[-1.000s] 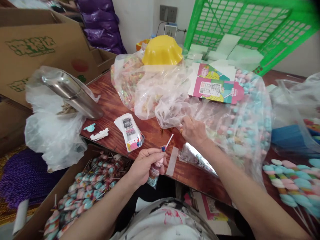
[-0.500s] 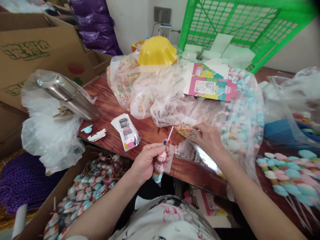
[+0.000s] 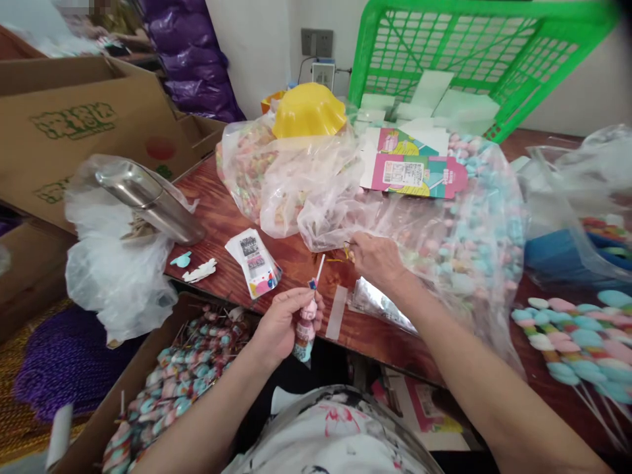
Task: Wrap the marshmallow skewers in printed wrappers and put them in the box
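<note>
My left hand (image 3: 291,319) is closed round the neck of a wrapped marshmallow candy (image 3: 305,329), its white stick pointing up past the fingers. My right hand (image 3: 372,260) is over the table, fingers bent together beside some thin gold ties (image 3: 338,255); whatever its fingertips hold is too small to name. Clear plastic wrappers (image 3: 380,303) lie under the right forearm, with a pale strip (image 3: 336,313) to their left. A stack of printed cards (image 3: 254,263) rests left of the hands.
A steel flask (image 3: 153,204) leans on a plastic bag at the left. Below is a carton of wrapped candies (image 3: 182,368). Large candy bags, a yellow bowl (image 3: 309,112) and a green crate (image 3: 444,39) stand at the back. Unwrapped marshmallow sticks (image 3: 577,336) lie at the right.
My right hand has moved left, off the wrappers, to the gold ties. My left hand, still gripping the candy, has shifted slightly left and down. The view has turned a little.
</note>
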`<state>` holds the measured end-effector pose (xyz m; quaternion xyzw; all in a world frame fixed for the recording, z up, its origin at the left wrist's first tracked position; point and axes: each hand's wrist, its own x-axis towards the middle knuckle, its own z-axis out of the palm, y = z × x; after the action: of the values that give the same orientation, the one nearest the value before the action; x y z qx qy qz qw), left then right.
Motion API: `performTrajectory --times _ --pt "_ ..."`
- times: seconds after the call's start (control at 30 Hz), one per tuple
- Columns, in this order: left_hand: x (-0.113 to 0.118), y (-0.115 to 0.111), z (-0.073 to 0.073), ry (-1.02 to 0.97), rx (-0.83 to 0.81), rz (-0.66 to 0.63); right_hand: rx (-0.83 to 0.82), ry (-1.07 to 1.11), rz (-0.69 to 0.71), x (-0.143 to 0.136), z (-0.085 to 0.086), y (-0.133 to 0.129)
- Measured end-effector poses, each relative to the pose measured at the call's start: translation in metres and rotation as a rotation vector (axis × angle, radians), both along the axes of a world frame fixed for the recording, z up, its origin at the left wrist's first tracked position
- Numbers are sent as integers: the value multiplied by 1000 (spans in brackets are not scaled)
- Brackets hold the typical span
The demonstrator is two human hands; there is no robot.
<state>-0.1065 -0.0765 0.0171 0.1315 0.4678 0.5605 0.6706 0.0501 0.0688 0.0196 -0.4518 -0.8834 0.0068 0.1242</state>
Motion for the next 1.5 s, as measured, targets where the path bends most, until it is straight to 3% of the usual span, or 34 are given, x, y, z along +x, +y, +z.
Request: performTrajectory --times 0.23,0.37,0.53,0.67,0.87,1.17,1.3,1.5 --pt "4 12 -3 -30 55 -14 11 188 180 8 -6 -6" --pt "6 22 -1 -50 76 -11 14 271 187 5 -16 -7" --pt "1 24 6 -77 106 100 10 311 108 9 -15 -3" --pt "-6 16 6 -79 96 136 -35 211 18 19 -8 -9" --pt "-4 5 4 -41 57 137 -89 -1 24 17 -6 -27" --pt "1 0 4 -35 58 91 -153 -213 108 -10 -10 -10" --pt "-4 -3 2 -25 66 95 -175 -244 121 -14 1 -11" --pt "-4 5 5 3 70 85 -212 -181 175 -8 36 -13"
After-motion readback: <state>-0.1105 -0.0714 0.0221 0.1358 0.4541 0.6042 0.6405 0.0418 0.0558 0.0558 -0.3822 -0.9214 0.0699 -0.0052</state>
